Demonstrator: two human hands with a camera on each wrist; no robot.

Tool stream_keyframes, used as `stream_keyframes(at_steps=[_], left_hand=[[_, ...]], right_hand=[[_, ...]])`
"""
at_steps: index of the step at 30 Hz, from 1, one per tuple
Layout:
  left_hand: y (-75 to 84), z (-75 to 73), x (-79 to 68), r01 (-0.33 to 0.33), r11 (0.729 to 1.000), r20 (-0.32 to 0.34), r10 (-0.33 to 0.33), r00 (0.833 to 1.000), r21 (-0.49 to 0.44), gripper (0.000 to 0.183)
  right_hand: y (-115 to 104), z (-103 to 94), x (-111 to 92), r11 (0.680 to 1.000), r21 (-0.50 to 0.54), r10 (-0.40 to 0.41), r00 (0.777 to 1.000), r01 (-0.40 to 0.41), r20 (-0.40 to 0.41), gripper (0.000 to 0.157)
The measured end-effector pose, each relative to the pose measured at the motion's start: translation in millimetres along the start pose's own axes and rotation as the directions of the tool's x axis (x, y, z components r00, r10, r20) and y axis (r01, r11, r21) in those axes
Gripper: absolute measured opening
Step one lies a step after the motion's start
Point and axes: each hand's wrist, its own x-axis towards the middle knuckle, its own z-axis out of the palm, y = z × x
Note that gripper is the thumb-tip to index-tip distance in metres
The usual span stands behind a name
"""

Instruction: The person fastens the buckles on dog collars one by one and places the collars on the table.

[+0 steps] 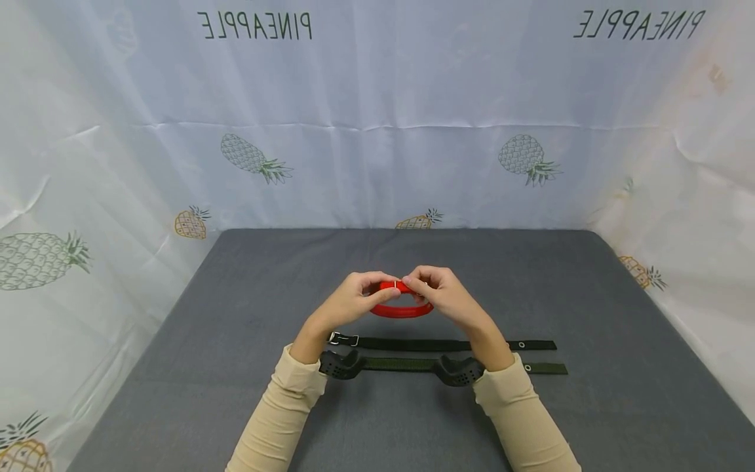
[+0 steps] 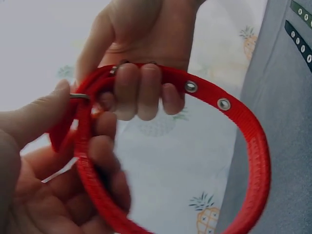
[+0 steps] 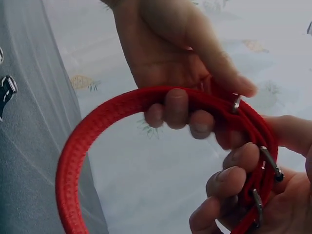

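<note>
A red collar (image 1: 402, 313) with metal eyelets and a buckle is held up in a closed loop above the table. My left hand (image 1: 360, 293) pinches its overlapped strap end, thumb beside a metal keeper loop (image 2: 79, 96). From the other side my right hand (image 1: 441, 292) grips the band near the buckle (image 3: 271, 163), fingers curled through the loop. In the left wrist view, a red strap tip (image 2: 59, 134) sticks out past the keeper by the left thumb. Both hands are close together, almost touching at the top of the loop.
Below the hands, a black collar (image 1: 413, 344) and a dark green collar (image 1: 401, 364) lie straight, side by side, on the grey table (image 1: 283, 262). Black wrist mounts (image 1: 459, 371) partly cover them. A pineapple-print curtain (image 1: 377, 164) surrounds the table's back and sides.
</note>
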Motion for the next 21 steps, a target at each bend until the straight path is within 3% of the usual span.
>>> stream_keyframes(at_steps=[6,11,17,21], left_hand=[[1.2,-0.4,0.4,0.022,0.997,0.058,-0.026,0.998,0.072,0.025],[1.5,0.7,1.0,-0.002,0.997,0.037,-0.001,0.999,0.083,0.023],[-1.4,0.7,1.2,0.004,0.993,-0.007,-0.003,1.000,0.118,0.023],[-7.0,1.0,1.8,-0.003,0.987,-0.037,0.009,0.999,0.163,0.022]], right_hand=[[0,-0.9,-1,0.997,-0.068,0.021,0.999,-0.023,-0.037,0.025],[1,-7.8,-3,0.998,-0.059,0.019,0.992,-0.027,-0.123,0.028],[3,-23.7,-5,0.999,-0.033,0.021,0.967,-0.031,-0.253,0.033],[6,-33.6,-6,0.999,-0.033,0.024,0.955,-0.035,-0.294,0.034]])
